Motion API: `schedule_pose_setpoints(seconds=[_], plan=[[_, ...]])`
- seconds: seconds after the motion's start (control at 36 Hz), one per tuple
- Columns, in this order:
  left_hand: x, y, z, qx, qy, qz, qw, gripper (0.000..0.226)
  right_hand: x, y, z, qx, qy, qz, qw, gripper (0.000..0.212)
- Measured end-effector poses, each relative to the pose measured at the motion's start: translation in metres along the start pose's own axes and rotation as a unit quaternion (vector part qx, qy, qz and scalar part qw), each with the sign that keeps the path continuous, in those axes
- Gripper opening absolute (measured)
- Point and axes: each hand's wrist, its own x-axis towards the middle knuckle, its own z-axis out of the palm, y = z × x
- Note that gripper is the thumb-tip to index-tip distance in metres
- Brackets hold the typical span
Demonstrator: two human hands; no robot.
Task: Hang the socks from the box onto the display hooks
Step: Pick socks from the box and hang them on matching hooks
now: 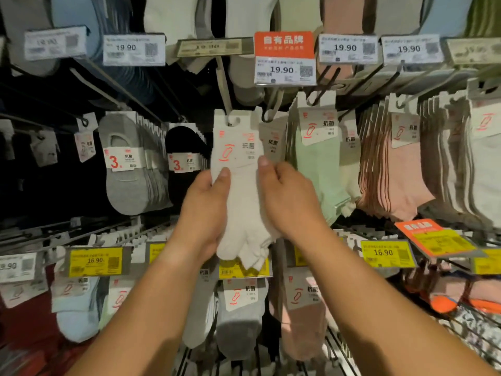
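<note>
White socks [244, 202]: one carded pack, held upright at centre of the display, card hole at the tip of a hook [226, 96]; whether it is threaded on cannot be told.
Left hand [206, 210]: grips the pack's left edge, thumb on the front, fingers curled behind.
Right hand [287, 199]: grips the right edge, thumb on the card, fingers wrapped behind.
Green socks [317, 169]: hang just right of the pack.
Pink socks [390, 172]: further right.
Black socks [184, 147] and grey socks [130, 169]: left.
Price tag [284, 70]: above, reads 19.90.
</note>
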Motion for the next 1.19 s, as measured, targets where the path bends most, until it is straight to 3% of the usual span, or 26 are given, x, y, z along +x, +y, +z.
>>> schedule_pose_setpoints(seconds=[0.06,0.11,0.22,0.42,0.58,0.78,0.89,1.0,1.11,1.19], plan=[[-0.002,0.000,0.010,0.023,-0.033,0.013,0.999,0.027,-0.006,0.005,0.003,0.083,-0.019,0.037,0.996,0.052],[-0.003,0.003,0.019,0.110,-0.040,0.062,0.991,0.038,-0.006,0.010,0.000,0.112,0.015,0.031,0.993,0.046],[0.000,0.009,0.030,0.292,0.011,0.184,0.939,0.059,0.000,0.017,-0.016,0.111,0.060,-0.021,0.992,0.031],[0.010,0.017,0.043,0.273,0.025,0.253,0.928,0.056,0.022,0.011,-0.035,0.096,0.072,-0.045,0.992,0.040],[0.021,0.023,0.049,0.217,-0.002,0.189,0.958,0.060,0.037,0.004,-0.045,0.104,0.038,0.008,0.994,0.045],[0.029,0.024,0.050,0.213,-0.009,0.130,0.968,0.058,0.046,0.005,-0.046,0.056,0.001,0.036,0.998,0.047],[0.055,0.017,0.055,0.286,-0.004,0.087,0.954,0.059,0.066,0.001,-0.033,0.002,-0.008,0.078,0.997,0.043],[0.081,-0.001,0.060,0.405,-0.015,0.064,0.912,0.060,0.078,0.001,-0.014,-0.056,-0.015,0.090,0.994,0.037],[0.086,-0.021,0.056,0.429,-0.082,0.020,0.899,0.052,0.063,0.019,0.011,-0.058,-0.014,0.110,0.992,0.035],[0.088,-0.035,0.045,0.446,-0.149,-0.003,0.883,0.038,0.048,0.040,0.026,-0.123,-0.068,0.135,0.981,0.040]])
